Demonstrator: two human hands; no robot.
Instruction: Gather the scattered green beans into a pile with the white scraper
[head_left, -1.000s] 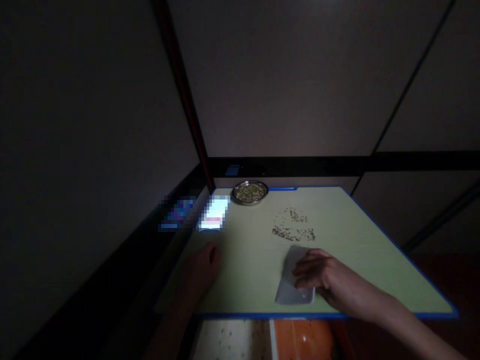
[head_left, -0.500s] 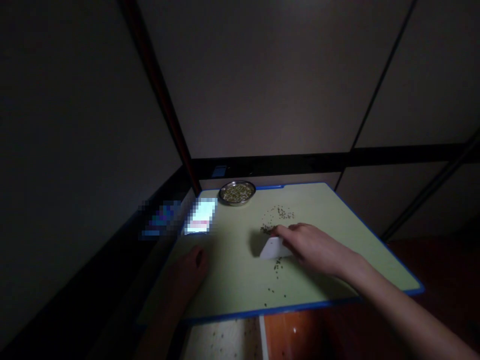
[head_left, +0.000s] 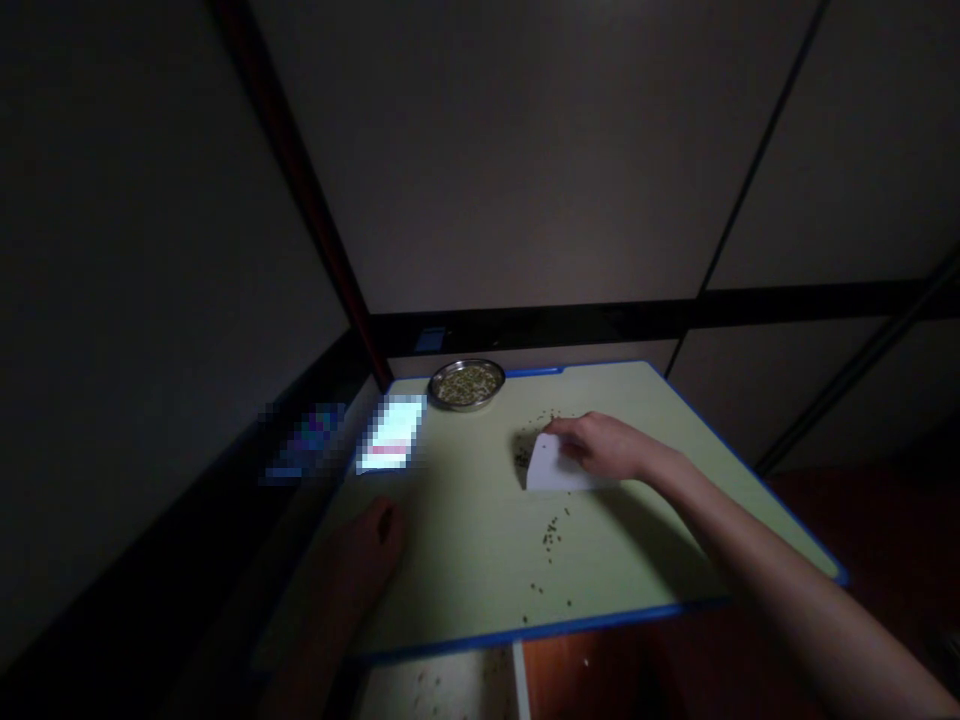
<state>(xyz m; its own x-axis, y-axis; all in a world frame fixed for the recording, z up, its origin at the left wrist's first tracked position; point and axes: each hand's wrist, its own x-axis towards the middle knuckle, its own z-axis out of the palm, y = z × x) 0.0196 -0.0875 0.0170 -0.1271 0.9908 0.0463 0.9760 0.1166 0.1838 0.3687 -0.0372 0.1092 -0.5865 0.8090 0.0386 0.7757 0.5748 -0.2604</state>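
My right hand (head_left: 600,443) grips a thin white flat scraper (head_left: 555,468), its lower edge down at the tabletop. Small dark beans (head_left: 522,458), which look like mung beans, lie just left of it. More loose beans (head_left: 551,532) are scattered on the near side, and a few others show beyond the hand. Curled closed, my left hand (head_left: 379,540) rests in shadow at the left of the table, with nothing seen in it. At the back left a round metal dish (head_left: 433,398) holds many greenish beans.
The pale green table (head_left: 450,560) has a blue rim. A lit, blurred phone-like screen (head_left: 394,432) stands at its left edge. Below the near edge, a pale surface (head_left: 442,690) with scattered specks adjoins an orange-brown one (head_left: 577,670). Panelled walls (head_left: 525,180) enclose the back and left.
My right hand and the scraper have moved away from me, toward the back of the table. The view has shifted slightly. My left hand stays closed at the left.
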